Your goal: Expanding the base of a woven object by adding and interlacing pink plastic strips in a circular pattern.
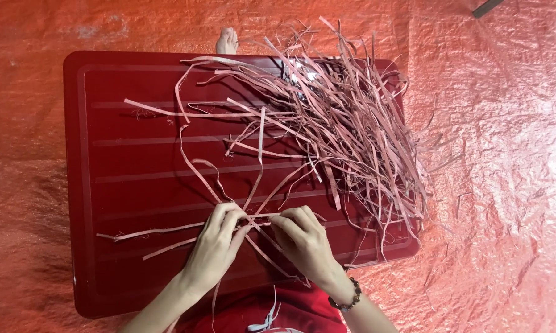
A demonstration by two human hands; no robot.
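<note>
Left hand and right hand, fingers pinched on thin pink paper-like strips — perhaps crossing there — low on a ribbed dark-red plastic bench, tangled strip heap at its far right, crinkled orange sheet beneath.

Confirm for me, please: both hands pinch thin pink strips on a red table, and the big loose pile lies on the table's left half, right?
Not quite. The head view shows the pile on the table's right half. The left hand and right hand do pinch strips.
</note>
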